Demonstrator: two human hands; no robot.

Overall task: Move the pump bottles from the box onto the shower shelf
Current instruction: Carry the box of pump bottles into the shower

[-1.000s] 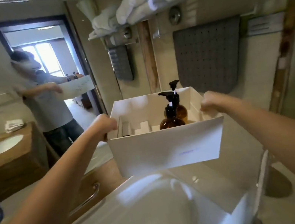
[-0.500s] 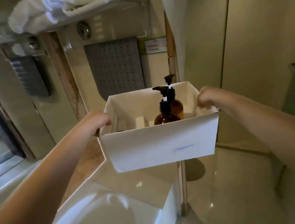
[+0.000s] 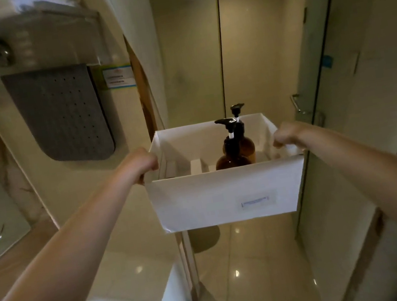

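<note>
Amber pump bottles (image 3: 235, 154) stand in a white rectangular box (image 3: 225, 193), both hands (image 3: 142, 163) gripping its sides.

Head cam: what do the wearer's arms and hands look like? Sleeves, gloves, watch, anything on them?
Both arms are bare from the frame edge to the wrist: no sleeves in view. The left hand and right hand have no gloves, and no watch, bracelet or strap shows on either wrist. No markings or cables are visible. Fingers are mostly hidden, so rings cannot be judged.
</note>
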